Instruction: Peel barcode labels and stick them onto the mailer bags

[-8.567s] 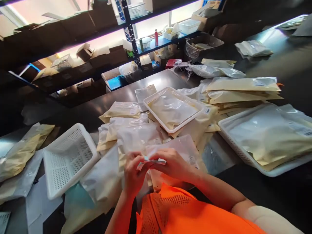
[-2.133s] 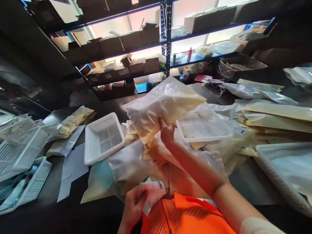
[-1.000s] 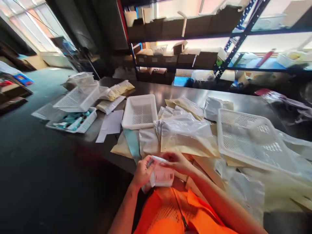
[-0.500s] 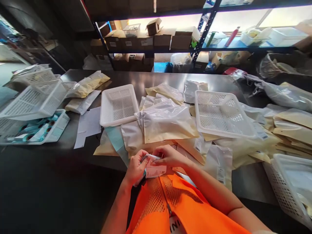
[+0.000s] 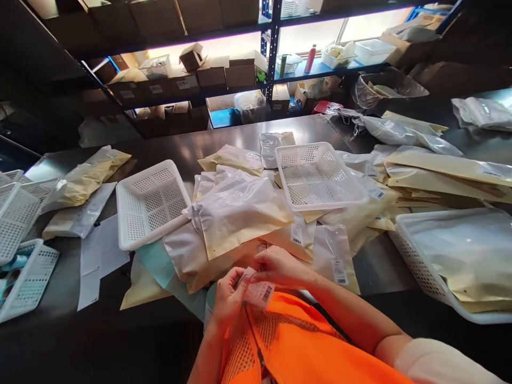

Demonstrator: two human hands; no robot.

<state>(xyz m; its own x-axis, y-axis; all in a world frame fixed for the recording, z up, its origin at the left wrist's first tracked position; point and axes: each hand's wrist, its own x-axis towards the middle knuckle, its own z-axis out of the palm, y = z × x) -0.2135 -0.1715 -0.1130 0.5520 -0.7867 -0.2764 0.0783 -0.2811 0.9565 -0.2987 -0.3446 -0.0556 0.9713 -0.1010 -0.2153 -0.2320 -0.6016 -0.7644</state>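
Observation:
Close to my orange vest, both hands meet at a small white label [image 5: 259, 290] with a printed barcode. My left hand [image 5: 229, 298] pinches its left edge between thumb and fingers. From the upper side, my right hand [image 5: 276, 266] grips the label's top edge with closed fingertips. A pale teal strip [image 5: 180, 293] runs down from the table to behind my left hand, where its end is hidden. Just beyond my hands lies a pile of packed bags, with a large clear-fronted bag [image 5: 244, 213] on top. A smaller bag with a barcode label [image 5: 334, 256] lies right of my right hand.
White perforated baskets stand at the left [image 5: 124, 229] and right [image 5: 362, 200] of the pile. Another basket [image 5: 416, 274] at the right edge holds bags. Flat packages [image 5: 448, 176] are stacked behind it. Paper sheets [image 5: 90, 266] lie left. Shelving [image 5: 274, 53] with boxes rises behind the table.
My view has turned to the right. The label between my hands has tilted, and its barcode now faces up. My hands remain together on it.

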